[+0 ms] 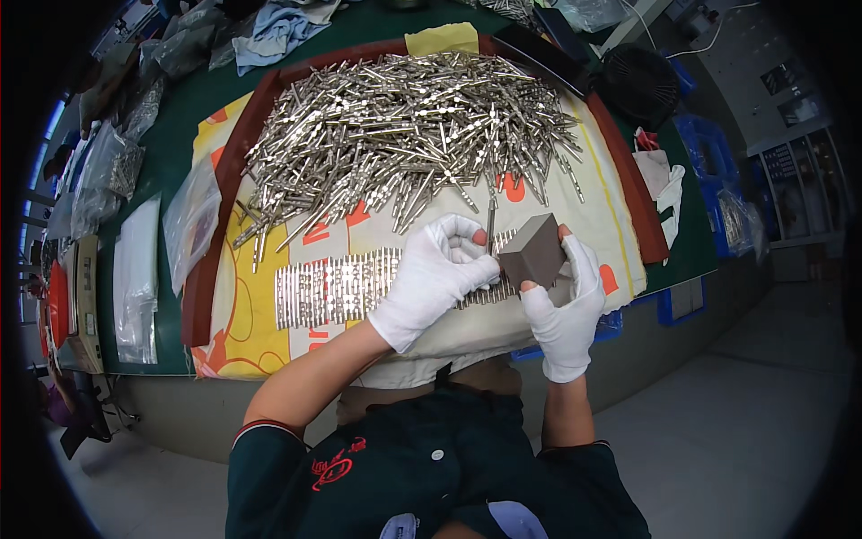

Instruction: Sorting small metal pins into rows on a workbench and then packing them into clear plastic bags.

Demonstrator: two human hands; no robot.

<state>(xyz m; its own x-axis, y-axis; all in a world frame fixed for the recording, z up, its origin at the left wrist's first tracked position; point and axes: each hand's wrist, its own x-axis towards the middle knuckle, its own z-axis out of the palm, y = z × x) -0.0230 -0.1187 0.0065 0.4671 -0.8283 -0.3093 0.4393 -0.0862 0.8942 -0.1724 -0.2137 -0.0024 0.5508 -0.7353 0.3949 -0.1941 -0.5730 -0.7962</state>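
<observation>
My left hand, in a white glove with bare fingertips, is closed around a slim metal shaft that stands nearly upright from its fingers. Close by on the right, my right hand, gloved the same way, grips a grey-brown rectangular block between thumb and fingers. The block is tilted beside the shaft; I cannot tell whether they touch. Under my left hand runs a row of similar shafts, laid side by side, partly hidden by both hands. Beyond them lies a large heap of loose stepped metal shafts.
A dark red frame borders the printed cloth under the parts. Clear plastic bags lie at left. A black fan stands at back right, blue bins beyond. A blue cloth lies at the back.
</observation>
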